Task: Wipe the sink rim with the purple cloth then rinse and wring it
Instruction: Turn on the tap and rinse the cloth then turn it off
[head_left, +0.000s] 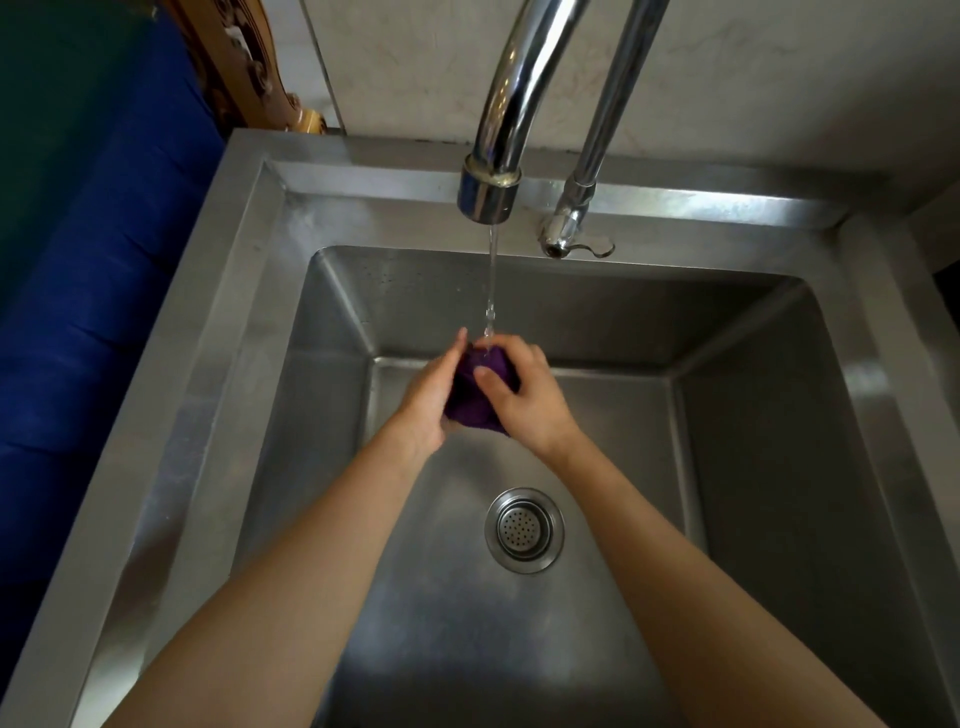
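I see my two bare hands held together over the middle of a steel sink (249, 332), with the purple cloth (475, 397) bunched into a wad between them. My left hand (431, 400) cups the cloth from its side, fingers pressed together and pointing up; my right hand (524, 395) wraps over it, fingers curled and pinching the wad, thumb on top. A thin stream of water (491, 280) falls from the faucet spout (488, 192) straight above the fingers and lands on the cloth. The drain strainer (524, 530) lies below and nearer to me than the fingers. I judge the risks small: a hard squeeze under the stream could spray water onto the rim, and a loosened hold could drop the cloth into the basin. No brand, label or writing is readable anywhere.
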